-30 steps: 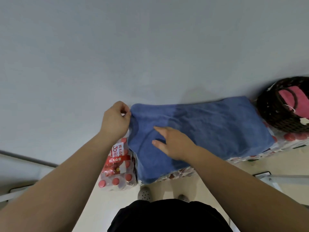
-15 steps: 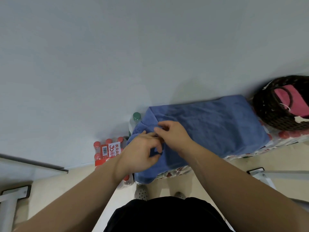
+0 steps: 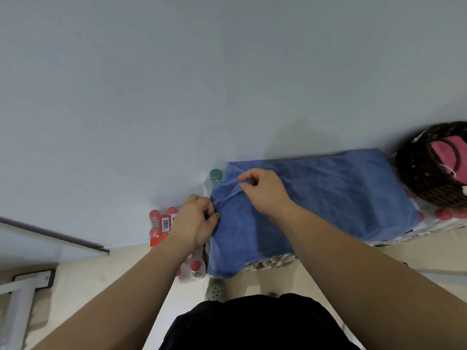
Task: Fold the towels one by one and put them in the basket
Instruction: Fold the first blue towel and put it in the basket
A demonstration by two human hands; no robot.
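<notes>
A blue towel (image 3: 328,198) lies spread over packs of bottled water against the wall. My left hand (image 3: 194,223) pinches the towel's left edge near its front. My right hand (image 3: 265,190) pinches a raised fold of the same edge farther back. The towel's left end is bunched between the two hands. A dark woven basket (image 3: 417,178) stands at the right end of the packs, with a pink towel (image 3: 447,155) inside it.
Red-capped water bottle packs (image 3: 161,223) sit left of the towel, with a green-capped bottle (image 3: 215,174) behind. The grey wall rises right behind everything. A white metal stand (image 3: 22,294) is on the floor at the lower left. My foot (image 3: 216,290) shows below the towel.
My left hand let go of the far-left corner, came toward my right hand, then took the left edge lower down. My right hand went from flat on the towel to pinching the edge.
</notes>
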